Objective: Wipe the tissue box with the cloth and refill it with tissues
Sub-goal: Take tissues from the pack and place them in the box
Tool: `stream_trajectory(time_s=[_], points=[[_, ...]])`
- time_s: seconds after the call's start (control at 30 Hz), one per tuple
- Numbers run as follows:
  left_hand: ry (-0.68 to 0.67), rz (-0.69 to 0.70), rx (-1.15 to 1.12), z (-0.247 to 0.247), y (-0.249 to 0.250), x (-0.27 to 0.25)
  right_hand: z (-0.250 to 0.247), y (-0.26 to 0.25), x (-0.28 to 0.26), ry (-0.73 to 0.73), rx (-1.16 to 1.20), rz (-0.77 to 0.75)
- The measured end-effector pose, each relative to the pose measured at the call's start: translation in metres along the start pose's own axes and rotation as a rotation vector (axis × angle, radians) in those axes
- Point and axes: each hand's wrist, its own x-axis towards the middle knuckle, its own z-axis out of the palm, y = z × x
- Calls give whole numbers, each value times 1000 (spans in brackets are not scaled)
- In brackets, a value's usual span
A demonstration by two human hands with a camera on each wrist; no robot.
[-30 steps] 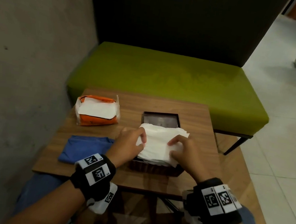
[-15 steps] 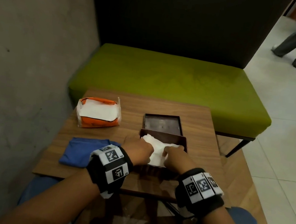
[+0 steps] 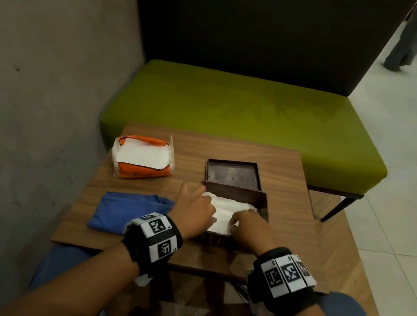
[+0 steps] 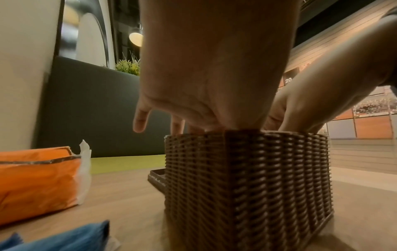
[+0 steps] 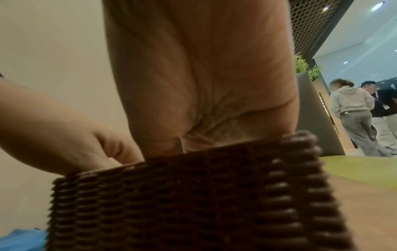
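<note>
The brown woven tissue box (image 3: 262, 204) stands open on the wooden table (image 3: 284, 220), with a white stack of tissues (image 3: 227, 208) sunk inside it. My left hand (image 3: 195, 210) holds the stack's near left edge, thumb on top; its little finger sticks out beyond the box's left wall. My right hand (image 3: 247, 226) holds the near right edge, its fingers curled down into the box. In the left wrist view the left hand (image 4: 193, 125) dips past the box (image 4: 247, 186) rim. In the right wrist view the box (image 5: 193, 203) hides the right hand's (image 5: 193, 141) fingertips. The blue cloth (image 3: 128, 211) lies folded to the left.
The box's dark lid (image 3: 232, 173) lies upturned just behind it. An opened orange tissue pack (image 3: 144, 157) sits at the table's far left. A green bench (image 3: 247, 115) and grey wall (image 3: 36, 108) border the table. People stand on the tiled floor (image 5: 352, 108) at the right.
Both hands have brought the tissue stack down from above the box into it; the stack now sits below the rim. My wrists have dropped lower and moved closer together.
</note>
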Motion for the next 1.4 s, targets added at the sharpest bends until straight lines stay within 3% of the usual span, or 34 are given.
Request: stream_trajectory(time_s=[0.1, 0.17, 0.23, 0.3, 0.5, 0.6, 0.63, 0.7, 0.77, 0.87, 0.97, 1.07, 1.2, 1.4], points=[[-163, 3, -65, -4, 1, 1, -2, -1, 1, 9, 6, 18], [-57, 6, -85, -8, 0, -1, -4, -5, -1, 52, -5, -10], [139, -7, -49, -12, 1, -5, -4, -10, -3, 75, -7, -69], [190, -26, -9, -13, 1, -7, -2, -17, -5, 45, 0, -123], [-99, -92, 19, -12, 7, -5, 7, -29, -1, -88, -40, -115], [-169, -51, 25, -15, 4, -6, 12, -26, 3, -125, -39, -78], [-148, -25, -29, -18, -2, -7, 12, -25, 4, -107, -32, -87], [25, -29, -349, -23, -20, -10, 14, -22, 4, -38, -14, -115], [272, -142, -645, -27, -50, -14, 18, -19, 7, -10, 22, -148], [535, -368, -728, -23, -110, -7, 22, -20, 10, -81, 25, -133], [444, -474, -592, -8, -166, 7, 25, -19, 14, -115, 16, -109], [240, -382, -492, 9, -194, 20, 25, -18, 12, -110, 19, -134], [30, -271, -359, 24, -197, 31, 22, -19, 4, 46, 141, -175], [104, -249, -183, 32, -193, 39, 25, -21, 7, 25, 79, -190]])
